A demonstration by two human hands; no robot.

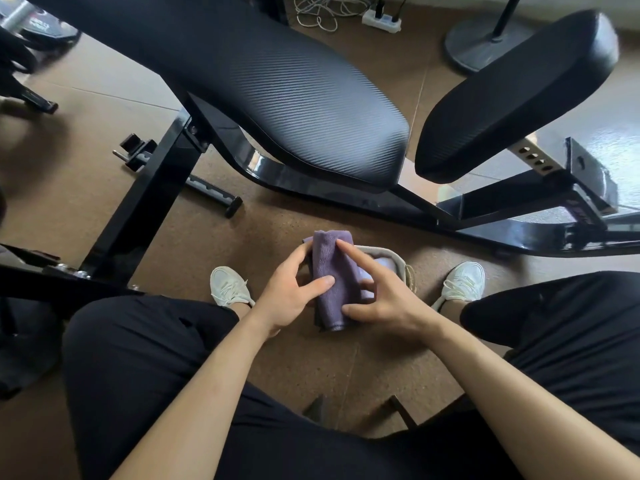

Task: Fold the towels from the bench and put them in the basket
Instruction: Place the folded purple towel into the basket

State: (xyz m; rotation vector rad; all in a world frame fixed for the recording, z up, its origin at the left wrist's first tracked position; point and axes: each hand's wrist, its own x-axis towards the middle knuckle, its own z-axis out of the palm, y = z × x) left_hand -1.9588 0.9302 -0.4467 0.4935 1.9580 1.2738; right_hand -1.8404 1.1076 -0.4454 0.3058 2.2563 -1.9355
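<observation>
- Gripping with the left hand, thumb pressed on the folded purple towel.
- Pinching the towel's other side with the right hand, pointer finger straight.
- Holding it over the small basket, with a pale towel inside.

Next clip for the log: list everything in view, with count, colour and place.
purple towel: one, purple, folded, held over basket
basket: one, beige, floor between the feet
pale towel: one, whitish, inside basket
bench: one, black, two pads, ahead
power strip: one, white, far floor
stand base: one, grey, top right
shoes: two, white, floor
left hand: grips purple towel
right hand: holds purple towel, index finger straight
</observation>
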